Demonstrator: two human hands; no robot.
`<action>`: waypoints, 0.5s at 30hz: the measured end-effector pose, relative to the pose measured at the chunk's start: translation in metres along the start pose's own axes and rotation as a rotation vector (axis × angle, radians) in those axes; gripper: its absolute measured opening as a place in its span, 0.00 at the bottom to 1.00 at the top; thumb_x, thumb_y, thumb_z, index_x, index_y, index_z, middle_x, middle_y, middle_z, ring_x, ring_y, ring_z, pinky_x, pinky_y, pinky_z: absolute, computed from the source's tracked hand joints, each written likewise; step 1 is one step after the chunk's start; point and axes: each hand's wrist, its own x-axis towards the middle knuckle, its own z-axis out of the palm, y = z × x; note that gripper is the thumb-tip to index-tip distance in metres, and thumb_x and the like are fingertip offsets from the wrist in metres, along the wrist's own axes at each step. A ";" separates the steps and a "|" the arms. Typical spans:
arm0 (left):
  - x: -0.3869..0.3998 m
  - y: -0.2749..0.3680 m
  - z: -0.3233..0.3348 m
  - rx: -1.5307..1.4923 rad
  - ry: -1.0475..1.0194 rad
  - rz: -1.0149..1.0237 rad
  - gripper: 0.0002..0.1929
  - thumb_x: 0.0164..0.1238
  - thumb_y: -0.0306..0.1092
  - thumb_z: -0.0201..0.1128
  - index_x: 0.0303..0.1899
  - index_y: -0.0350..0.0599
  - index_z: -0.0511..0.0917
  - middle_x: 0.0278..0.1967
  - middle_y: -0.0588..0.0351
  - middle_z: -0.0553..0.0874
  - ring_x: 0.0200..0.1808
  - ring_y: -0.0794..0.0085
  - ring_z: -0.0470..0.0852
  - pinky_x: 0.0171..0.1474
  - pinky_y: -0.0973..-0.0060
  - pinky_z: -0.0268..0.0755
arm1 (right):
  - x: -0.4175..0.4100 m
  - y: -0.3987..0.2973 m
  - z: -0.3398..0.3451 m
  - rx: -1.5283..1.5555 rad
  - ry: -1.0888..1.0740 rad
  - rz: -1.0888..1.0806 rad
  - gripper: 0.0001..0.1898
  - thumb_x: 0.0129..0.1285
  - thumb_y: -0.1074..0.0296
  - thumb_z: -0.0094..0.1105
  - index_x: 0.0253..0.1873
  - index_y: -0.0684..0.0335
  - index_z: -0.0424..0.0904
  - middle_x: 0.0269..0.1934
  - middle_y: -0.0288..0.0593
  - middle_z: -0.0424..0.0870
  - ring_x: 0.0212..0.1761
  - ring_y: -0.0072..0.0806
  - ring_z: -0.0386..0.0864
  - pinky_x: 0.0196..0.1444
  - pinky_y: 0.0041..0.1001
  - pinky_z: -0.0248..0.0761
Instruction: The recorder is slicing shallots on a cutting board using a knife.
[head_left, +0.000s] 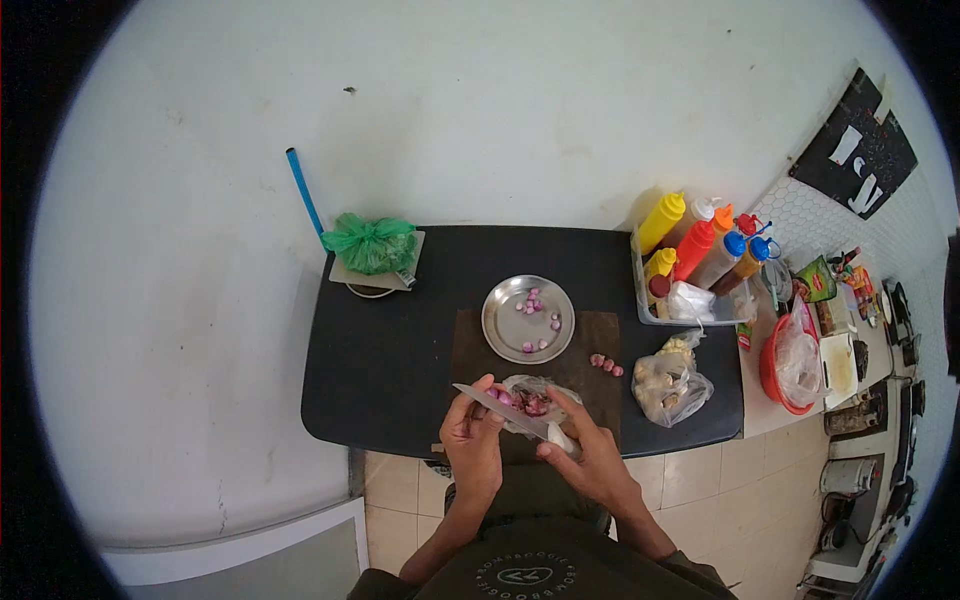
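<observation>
My right hand grips the white handle of a kitchen knife, its blade slanting up and left toward my other hand. A shallot sits in the fingers of my left hand, right behind the blade. Under and beyond my hands lies a clear plastic bag with reddish shallot skins or shallots inside; the blade and fingers partly cover it. Farther back, a round steel plate carries several peeled pink shallots in small groups. Unpeeled shallots lie to the right of the plate.
A dark brown mat lies on the black table. At the back right stands a clear plastic bin of squeeze bottles, with a bag of garlic before it. A green plastic bag sits back left. A red basin is farther right.
</observation>
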 end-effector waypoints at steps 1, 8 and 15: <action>0.000 0.000 0.000 0.013 0.002 0.005 0.19 0.67 0.23 0.60 0.58 0.36 0.72 0.48 0.52 0.80 0.49 0.75 0.79 0.55 0.77 0.73 | 0.000 0.000 0.000 0.005 -0.009 0.032 0.37 0.63 0.59 0.63 0.73 0.54 0.54 0.55 0.62 0.77 0.55 0.58 0.77 0.53 0.42 0.74; 0.000 0.000 0.000 0.049 0.009 0.015 0.17 0.67 0.23 0.60 0.56 0.36 0.73 0.48 0.53 0.80 0.49 0.75 0.79 0.57 0.76 0.72 | -0.002 0.001 0.003 0.014 0.033 0.015 0.36 0.64 0.59 0.63 0.72 0.53 0.54 0.58 0.61 0.75 0.55 0.58 0.77 0.54 0.42 0.74; 0.000 0.001 0.001 0.034 0.010 0.019 0.16 0.67 0.21 0.59 0.56 0.36 0.73 0.47 0.53 0.80 0.48 0.75 0.79 0.56 0.76 0.72 | -0.002 0.001 0.002 0.011 0.019 0.028 0.35 0.64 0.60 0.62 0.72 0.54 0.54 0.58 0.61 0.74 0.56 0.57 0.77 0.55 0.41 0.73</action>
